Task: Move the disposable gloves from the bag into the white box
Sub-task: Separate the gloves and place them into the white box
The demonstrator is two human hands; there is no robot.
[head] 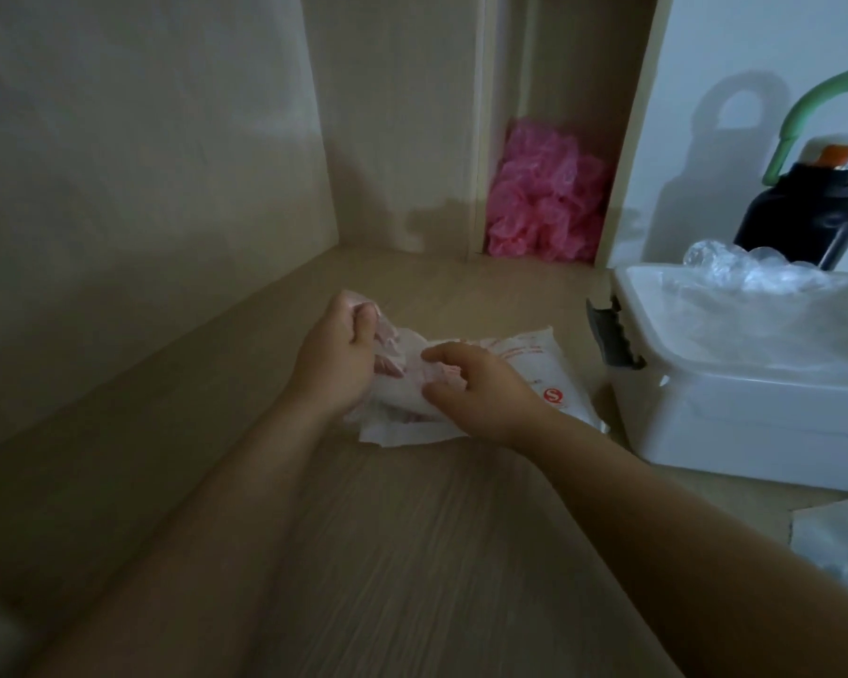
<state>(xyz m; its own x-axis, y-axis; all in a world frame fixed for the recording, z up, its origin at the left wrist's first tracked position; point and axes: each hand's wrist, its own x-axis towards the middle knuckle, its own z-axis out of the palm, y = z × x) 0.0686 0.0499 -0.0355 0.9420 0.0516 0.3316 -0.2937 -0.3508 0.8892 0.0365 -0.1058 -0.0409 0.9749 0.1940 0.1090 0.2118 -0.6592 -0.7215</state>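
Mid-frame, the left hand point(336, 357) grips pale gloves point(393, 348); the right hand point(485, 396) pinches the printed bag point(554, 367), near the white box point(755, 418).

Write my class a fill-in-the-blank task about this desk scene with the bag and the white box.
The white plastic box stands to the ____ of the flat white printed bag. The black bottle behind it has a ____ handle. The crumpled heap in the back niche is ____.
Missing words: right, green, pink.
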